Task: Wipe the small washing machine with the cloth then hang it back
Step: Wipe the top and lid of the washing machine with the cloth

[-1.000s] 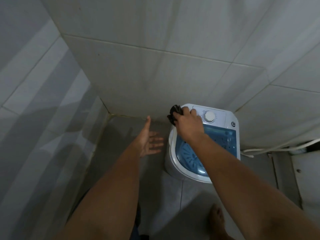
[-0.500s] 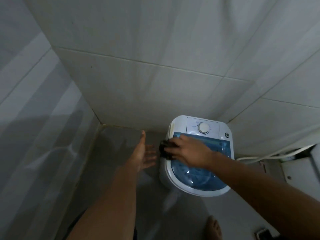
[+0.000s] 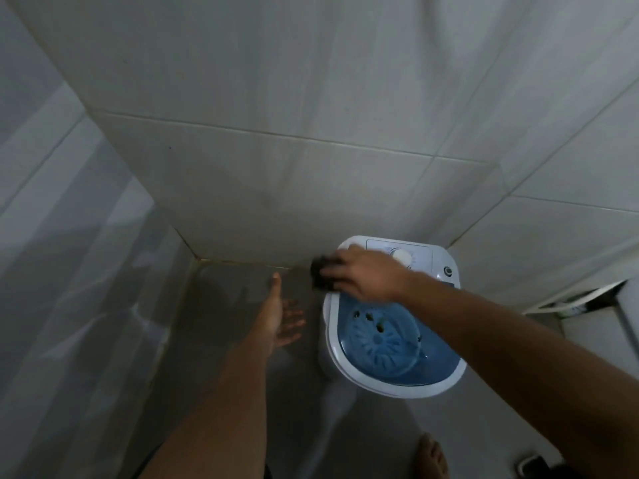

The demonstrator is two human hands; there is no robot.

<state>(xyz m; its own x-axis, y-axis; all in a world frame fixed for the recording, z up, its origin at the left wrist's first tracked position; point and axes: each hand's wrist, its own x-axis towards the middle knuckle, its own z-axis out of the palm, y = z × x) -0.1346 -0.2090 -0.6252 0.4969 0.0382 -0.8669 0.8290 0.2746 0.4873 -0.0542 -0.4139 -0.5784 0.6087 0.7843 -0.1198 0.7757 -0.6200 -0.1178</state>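
Observation:
A small white washing machine [image 3: 387,383] with a clear blue lid and a round white dial stands on the floor against the tiled back wall. My right hand [image 3: 370,273] presses a dark cloth [image 3: 320,274] onto the machine's top left rim, near the control panel. The cloth is bunched under my fingers and sticks out past the rim to the left. My left hand [image 3: 280,314] hangs free to the left of the machine, fingers spread, holding nothing.
Tiled walls close in at the left, back and right. White hoses [image 3: 570,300] run along the right wall above a low ledge. My bare foot [image 3: 432,456] stands on the grey floor in front of the machine, with a small dark object [image 3: 534,466] beside it.
My right hand slid the cloth from the back left corner forward along the left rim, then back up towards the panel. The left hand stayed open beside the machine.

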